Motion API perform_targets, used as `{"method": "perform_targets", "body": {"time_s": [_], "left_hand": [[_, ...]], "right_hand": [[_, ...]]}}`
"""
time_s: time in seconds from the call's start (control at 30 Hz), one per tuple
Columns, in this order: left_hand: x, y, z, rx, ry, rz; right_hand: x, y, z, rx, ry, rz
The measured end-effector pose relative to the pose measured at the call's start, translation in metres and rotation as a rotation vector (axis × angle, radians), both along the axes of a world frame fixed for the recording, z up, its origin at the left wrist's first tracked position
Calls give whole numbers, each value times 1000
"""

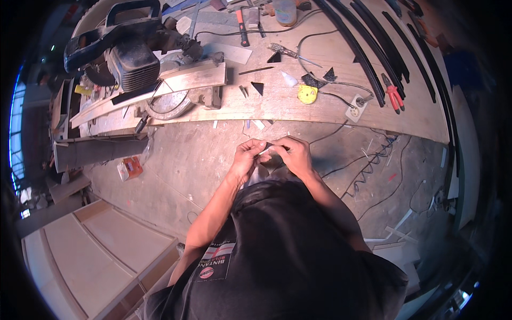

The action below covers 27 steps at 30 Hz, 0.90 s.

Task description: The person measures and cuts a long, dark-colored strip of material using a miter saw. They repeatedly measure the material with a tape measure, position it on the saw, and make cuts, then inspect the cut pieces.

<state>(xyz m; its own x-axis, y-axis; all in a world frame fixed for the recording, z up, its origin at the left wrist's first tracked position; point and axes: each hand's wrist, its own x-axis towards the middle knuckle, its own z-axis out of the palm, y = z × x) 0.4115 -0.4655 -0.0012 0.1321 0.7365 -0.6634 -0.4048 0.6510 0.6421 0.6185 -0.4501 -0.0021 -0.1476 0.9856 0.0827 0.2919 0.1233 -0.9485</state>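
My left hand and my right hand meet in front of my body, short of the bench edge. Both are closed, fingertips pinched around a small dark piece with a thin whitish edge; its kind is too small to make out. On the bench beyond lie a yellow round tape measure, a white cone-shaped nozzle and a black triangular offcut. Further back are a screwdriver and a tool with an orange and black handle. Red-handled pliers rest at the right.
A mitre saw stands on the bench at the left, with wooden strips before it. Long black strips lie at the right, near a socket block. Cables, including a coiled one, trail over the floor. Panels sit lower left.
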Motion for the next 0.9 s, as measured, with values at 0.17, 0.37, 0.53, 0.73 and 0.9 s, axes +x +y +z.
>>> {"method": "perform_targets", "body": {"time_s": [0.17,0.37,0.53,0.73,0.9], "left_hand": [[6,-20,-1,-113,8,224],[-7,-40,-8,-124,106,349],[-38,-75,-4,-147,82,479],[-85,-119,-7,-76,-177,574],[-145,-133,-34,-66,-144,656]], "right_hand": [[-9,7,-7,-103,-15,94],[-9,66,-14,229,-109,-28],[0,190,-35,42,-796,-34],[-8,241,-55,-141,-1164,55],[-7,248,-56,-118,-1195,55]]}}
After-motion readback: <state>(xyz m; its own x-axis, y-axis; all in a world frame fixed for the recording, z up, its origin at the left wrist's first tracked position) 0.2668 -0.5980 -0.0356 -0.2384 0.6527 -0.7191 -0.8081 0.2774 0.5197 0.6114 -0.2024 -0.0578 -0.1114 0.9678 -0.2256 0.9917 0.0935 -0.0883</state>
